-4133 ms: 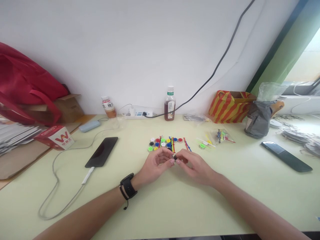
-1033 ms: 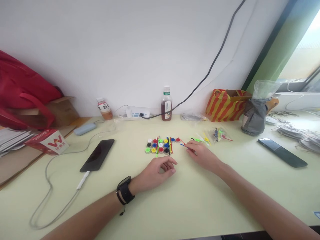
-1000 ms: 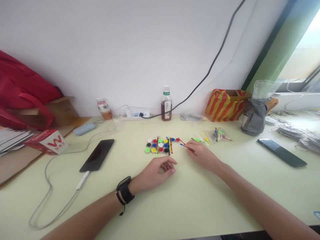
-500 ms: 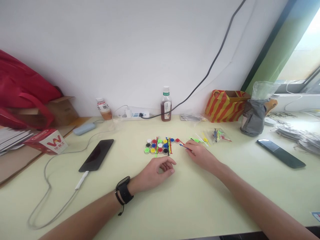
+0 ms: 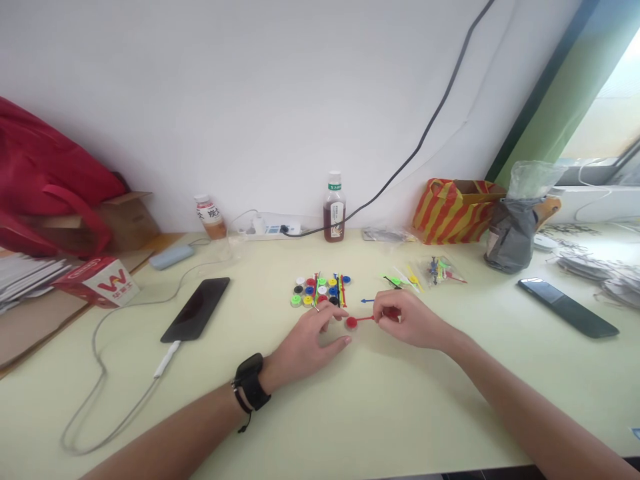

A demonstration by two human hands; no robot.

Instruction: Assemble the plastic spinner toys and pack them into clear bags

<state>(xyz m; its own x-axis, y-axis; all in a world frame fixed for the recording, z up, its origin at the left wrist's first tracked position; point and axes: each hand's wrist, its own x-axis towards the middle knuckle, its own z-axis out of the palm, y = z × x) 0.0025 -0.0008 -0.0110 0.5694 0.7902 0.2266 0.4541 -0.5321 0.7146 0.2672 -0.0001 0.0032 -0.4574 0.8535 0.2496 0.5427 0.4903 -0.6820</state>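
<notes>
My right hand (image 5: 413,319) is closed in a pinch on a thin red plastic arrow (image 5: 365,319). The arrow's far end reaches a red round piece (image 5: 351,323); whether they are joined I cannot tell. My left hand (image 5: 315,340) has its fingers apart, with index finger and thumb on either side of that round piece, and holds nothing. A blue arrow (image 5: 369,301) lies just behind my right hand. Rows of coloured round pieces (image 5: 322,291), with thin coloured sticks (image 5: 341,291) laid among them, stand beyond my left hand.
Further back are loose sticks (image 5: 406,277) and a clear bag of small coloured parts (image 5: 440,271). A phone (image 5: 196,310) on a cable lies left, another (image 5: 566,307) right. A drink bottle (image 5: 335,208) and a power strip (image 5: 274,231) stand by the wall.
My right hand has come nearer with the red arrow, and the red round piece has moved toward me from the rows. The blue arrow now lies behind my right hand. My left fingers have spread.
</notes>
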